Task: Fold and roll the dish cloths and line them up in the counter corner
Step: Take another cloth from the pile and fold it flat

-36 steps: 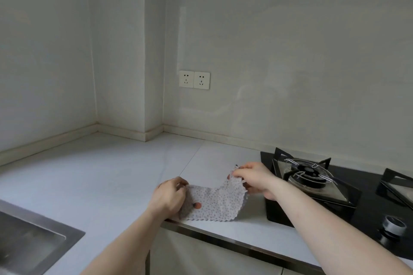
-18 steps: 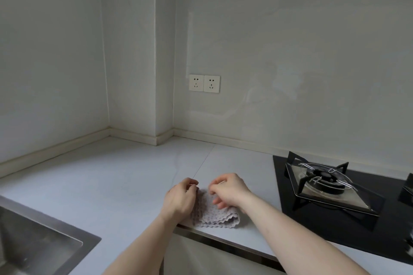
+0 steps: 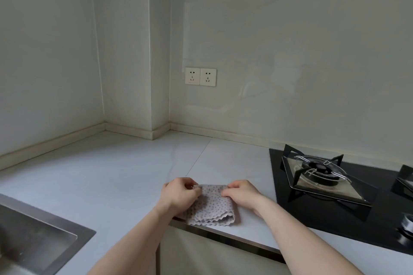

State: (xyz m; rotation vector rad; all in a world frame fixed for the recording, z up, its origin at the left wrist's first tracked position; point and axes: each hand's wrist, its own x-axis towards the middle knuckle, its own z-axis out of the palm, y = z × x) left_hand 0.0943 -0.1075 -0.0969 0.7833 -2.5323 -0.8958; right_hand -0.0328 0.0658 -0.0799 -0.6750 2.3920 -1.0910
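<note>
Head view: folded dotted dish cloth [image 3: 212, 206] at bench [image 3: 111, 174] front edge; left hand [image 3: 180, 194] and right hand [image 3: 240, 193] pinch its far corners, fingers curled; looks soft, light, floppy; best held at corners.

2 hands [image 3: 180, 195] [image 3: 241, 193] pinching folded dish cloth [image 3: 212, 206], counter edge [image 3: 245, 235]

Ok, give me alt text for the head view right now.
Left hand and right hand pinch the far corners of a folded dotted dish cloth at the counter's front edge. A sink sits left, a gas hob right.
</note>
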